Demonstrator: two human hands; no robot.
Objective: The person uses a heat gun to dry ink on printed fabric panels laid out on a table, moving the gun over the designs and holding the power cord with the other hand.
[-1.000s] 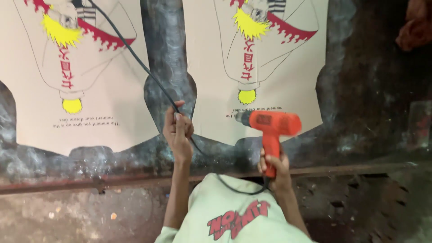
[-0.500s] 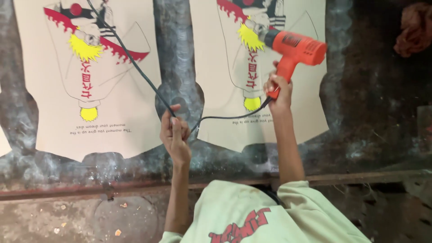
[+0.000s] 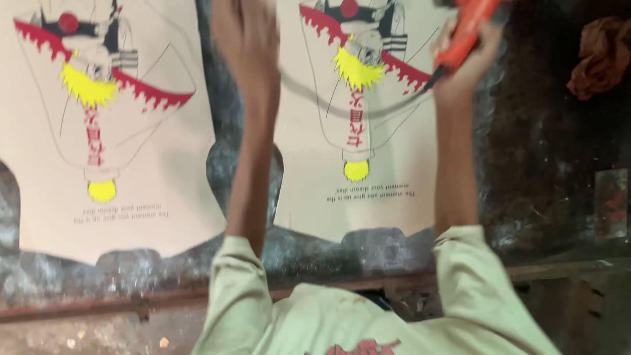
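My right hand (image 3: 463,62) is raised at the top right, gripping the handle of an orange power drill (image 3: 470,23) whose body runs out of the frame. A blurred black cord (image 3: 368,108) sags from the drill across to my left hand (image 3: 243,39), which is lifted at the top centre and looks closed around the cord; motion blur hides the fingers. Both hands hover over two pale printed boards, the left board (image 3: 164,190) and the right board (image 3: 394,217), each showing a cartoon figure in red, yellow and black.
The boards lie on a dark, stained worktop (image 3: 545,164). A crumpled brown rag (image 3: 601,56) sits at the top right. A small clear piece with red marks (image 3: 611,200) rests at the right. A rusty metal edge (image 3: 98,309) borders the near side.
Both hands have moved up and away from me. The drill went from the right board's lower edge to the top right, and the cord was lifted along by my left hand.
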